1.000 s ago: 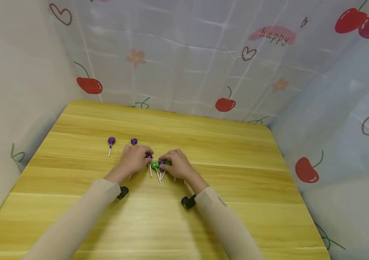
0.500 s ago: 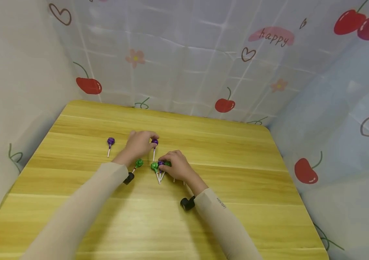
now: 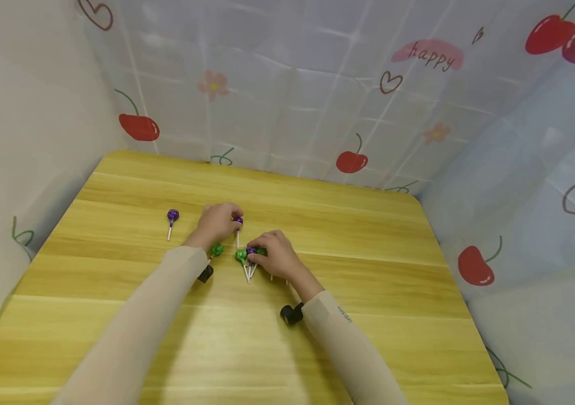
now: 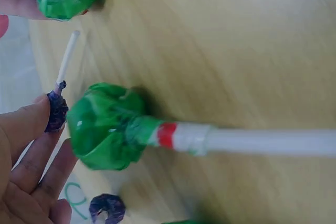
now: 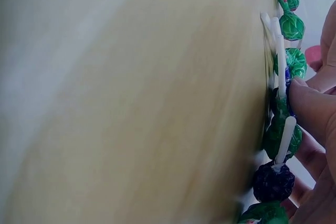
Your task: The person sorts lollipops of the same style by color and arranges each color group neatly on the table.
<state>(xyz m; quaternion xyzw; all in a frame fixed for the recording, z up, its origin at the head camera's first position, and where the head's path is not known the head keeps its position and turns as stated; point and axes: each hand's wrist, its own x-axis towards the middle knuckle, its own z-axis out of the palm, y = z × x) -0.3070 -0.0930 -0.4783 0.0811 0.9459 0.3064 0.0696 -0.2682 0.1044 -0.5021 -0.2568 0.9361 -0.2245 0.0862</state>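
Observation:
My left hand pinches a purple-wrapped lollipop by its head between thumb and fingers, its white stick pointing toward me. Under the left wrist lies a green lollipop, large in the left wrist view. To the right, my right hand pinches a purple lollipop in a close row. A green lollipop lies just left of it. In the right wrist view, green lollipops and a dark purple lollipop line up along the hand, partly covered by the fingers.
One more purple lollipop lies apart at the left on the wooden table. Sticks poke out beneath the right hand. A curtain with cherry prints hangs behind the table's far edge.
My left hand has moved away from me with its purple lollipop, beyond the row, then slightly left. The green lollipop under its wrist has come into view. My right hand has stayed in place.

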